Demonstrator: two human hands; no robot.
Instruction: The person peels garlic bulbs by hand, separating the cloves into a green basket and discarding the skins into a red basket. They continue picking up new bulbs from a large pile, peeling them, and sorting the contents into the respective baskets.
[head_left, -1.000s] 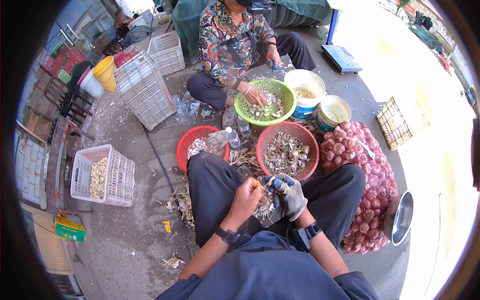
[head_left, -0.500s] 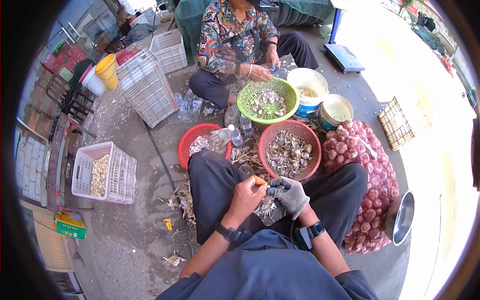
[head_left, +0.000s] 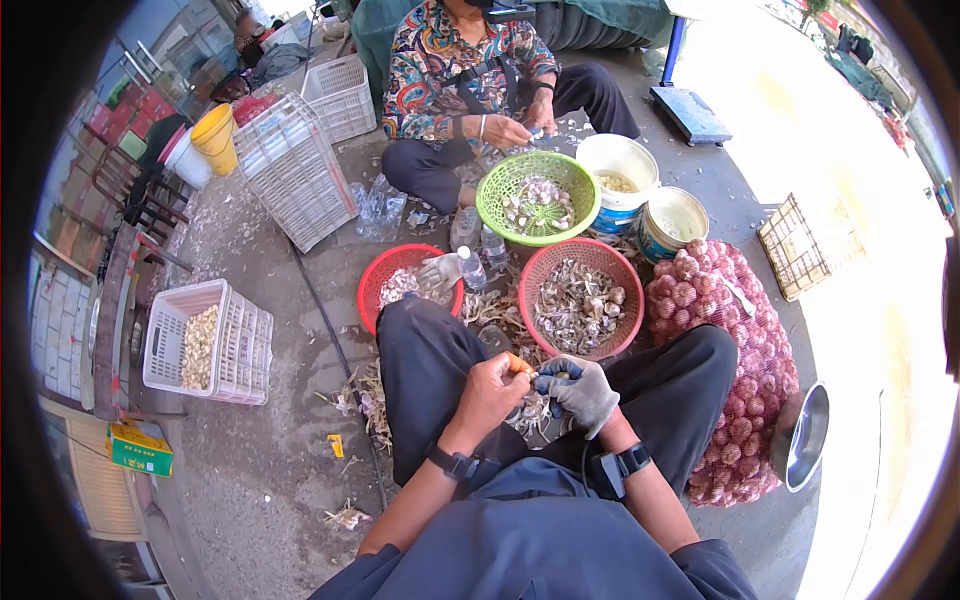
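Observation:
My left hand, bare with orange coverings on its fingertips, is closed in a pinch on a small pale garlic clove, mostly hidden by the fingers. Meeting it fingertip to fingertip is my right hand in a grey glove, its fingers curled round something too small and covered to make out. Both are held above my lap, between my bent knees. Loose garlic skins and stalks lie on the ground below them. Just beyond is a red-pink colander of garlic bulbs and scraps.
A red basin holds cloves and a glove. A green colander and white buckets stand before a co-worker. A mesh sack of garlic lies by my right knee, with a metal bowl. A white crate stands left.
My hands stay together in nearly the same place, with only slight finger movement. The co-worker's hands have shifted slightly up and to the left above the green colander.

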